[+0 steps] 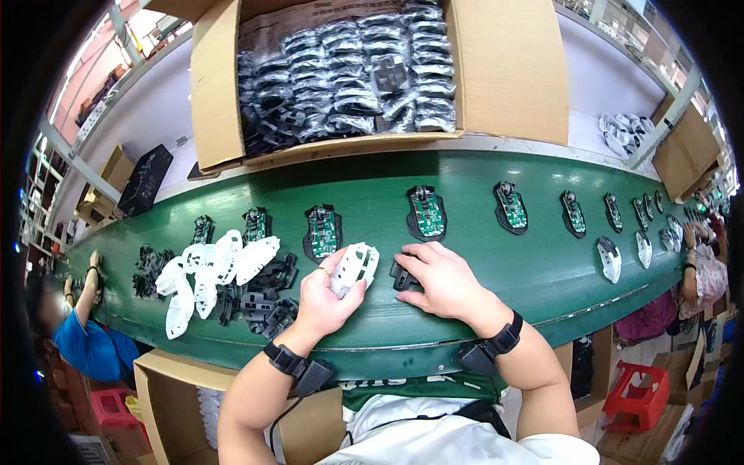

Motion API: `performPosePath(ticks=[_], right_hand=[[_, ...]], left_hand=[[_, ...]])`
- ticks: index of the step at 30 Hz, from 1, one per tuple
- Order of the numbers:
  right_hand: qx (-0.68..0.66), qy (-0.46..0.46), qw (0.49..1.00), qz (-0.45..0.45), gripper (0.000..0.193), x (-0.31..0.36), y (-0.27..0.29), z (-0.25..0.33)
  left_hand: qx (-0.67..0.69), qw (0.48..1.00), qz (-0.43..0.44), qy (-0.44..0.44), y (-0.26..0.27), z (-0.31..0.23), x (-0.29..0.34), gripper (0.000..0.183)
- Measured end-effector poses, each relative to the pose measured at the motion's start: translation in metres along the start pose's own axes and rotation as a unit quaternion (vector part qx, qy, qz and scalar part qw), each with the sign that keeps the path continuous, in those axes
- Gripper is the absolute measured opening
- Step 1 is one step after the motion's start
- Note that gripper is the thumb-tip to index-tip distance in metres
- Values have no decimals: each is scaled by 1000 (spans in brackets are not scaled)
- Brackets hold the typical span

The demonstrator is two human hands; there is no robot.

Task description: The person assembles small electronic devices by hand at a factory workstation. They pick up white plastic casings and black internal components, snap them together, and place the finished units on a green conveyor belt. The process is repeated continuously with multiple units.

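Observation:
My left hand [324,301] holds a white plastic mouse shell [356,270] above the green work surface, thumb on one side and fingers on the other. My right hand [448,284] is closed around a small black plastic part [402,277], low over the green surface; the fingers partly cover it. Beyond my hands, a mouse base with a green circuit board [426,212] lies flat, and another such base [322,232] is to its left. Loose white shells [205,267] are heaped left of my left hand, beside a pile of black plastic parts [267,306].
An open cardboard box [511,70] of bagged black parts stands behind the green bench [496,325]. More board-fitted bases [573,215] and partly white mice [609,260] lie to the right. Co-workers sit at both ends; a red stool [637,395] stands lower right.

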State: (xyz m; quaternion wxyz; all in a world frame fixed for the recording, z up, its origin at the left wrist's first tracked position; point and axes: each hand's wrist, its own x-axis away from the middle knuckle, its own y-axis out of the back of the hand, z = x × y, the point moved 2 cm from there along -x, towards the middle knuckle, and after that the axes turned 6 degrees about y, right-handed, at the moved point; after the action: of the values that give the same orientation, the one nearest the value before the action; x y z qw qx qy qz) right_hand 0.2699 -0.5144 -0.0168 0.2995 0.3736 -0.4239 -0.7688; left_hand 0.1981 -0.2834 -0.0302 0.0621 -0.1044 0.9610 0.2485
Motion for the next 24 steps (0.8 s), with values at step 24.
performPosePath(ticks=[24], right_hand=[[-554, -88, 828, 15, 59, -9, -37, 14]], left_hand=[[-62, 993, 26, -99, -11, -43, 28, 52]])
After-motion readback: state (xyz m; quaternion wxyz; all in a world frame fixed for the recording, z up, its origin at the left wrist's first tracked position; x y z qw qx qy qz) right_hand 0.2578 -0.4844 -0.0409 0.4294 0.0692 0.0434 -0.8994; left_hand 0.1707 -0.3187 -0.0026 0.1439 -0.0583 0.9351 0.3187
